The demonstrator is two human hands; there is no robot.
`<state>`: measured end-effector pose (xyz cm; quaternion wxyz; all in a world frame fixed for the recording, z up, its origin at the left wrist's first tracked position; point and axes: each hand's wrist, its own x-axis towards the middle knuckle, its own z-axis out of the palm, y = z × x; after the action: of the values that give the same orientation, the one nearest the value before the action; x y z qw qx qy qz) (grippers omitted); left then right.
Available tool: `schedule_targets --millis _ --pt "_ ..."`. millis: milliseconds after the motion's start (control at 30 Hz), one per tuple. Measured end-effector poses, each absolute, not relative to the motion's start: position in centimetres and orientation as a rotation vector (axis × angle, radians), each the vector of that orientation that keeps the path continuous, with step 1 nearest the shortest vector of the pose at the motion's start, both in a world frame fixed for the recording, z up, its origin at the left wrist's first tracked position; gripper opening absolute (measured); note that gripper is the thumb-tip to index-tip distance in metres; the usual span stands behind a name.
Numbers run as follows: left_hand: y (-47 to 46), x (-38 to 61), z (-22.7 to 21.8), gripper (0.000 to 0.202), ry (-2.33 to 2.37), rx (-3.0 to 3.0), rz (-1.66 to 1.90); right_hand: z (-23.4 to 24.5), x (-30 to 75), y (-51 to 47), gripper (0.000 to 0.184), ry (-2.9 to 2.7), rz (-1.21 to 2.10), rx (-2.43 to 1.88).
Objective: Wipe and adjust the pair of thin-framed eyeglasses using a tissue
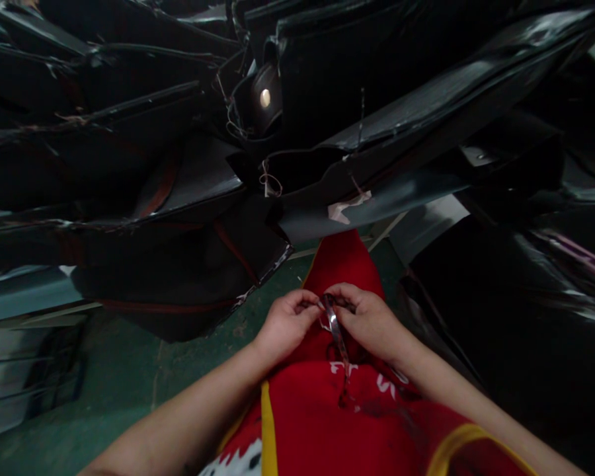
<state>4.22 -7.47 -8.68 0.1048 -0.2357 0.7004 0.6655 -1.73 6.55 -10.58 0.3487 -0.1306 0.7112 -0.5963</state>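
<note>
My left hand (285,324) and my right hand (367,318) meet just above my lap, over a red apron (322,410) with yellow trim. Between them they pinch a thin, shiny dark strip (336,334) that hangs down from the fingertips onto the apron. Both hands have their fingers curled around the strip's top end. A little pale thread shows by the left fingertips.
A large heap of black glossy leather-like pieces (287,132) fills the space ahead and to the right, one with a round metal snap (265,98). Green floor (129,377) lies to the left. Grey stacked sheets (20,344) sit at the far left.
</note>
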Motion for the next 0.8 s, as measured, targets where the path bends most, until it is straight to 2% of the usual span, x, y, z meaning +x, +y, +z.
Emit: schedule_targets --millis 300,800 --pt "-7.29 3.96 -8.87 0.016 2.324 -0.615 1.819 -10.18 -2.18 6.44 0.018 1.998 -1.521 -0.361" --pt "-7.17 3.55 -8.48 0.018 2.054 -0.764 1.907 -9.79 -2.34 6.0 0.026 1.829 -1.587 -0.078"
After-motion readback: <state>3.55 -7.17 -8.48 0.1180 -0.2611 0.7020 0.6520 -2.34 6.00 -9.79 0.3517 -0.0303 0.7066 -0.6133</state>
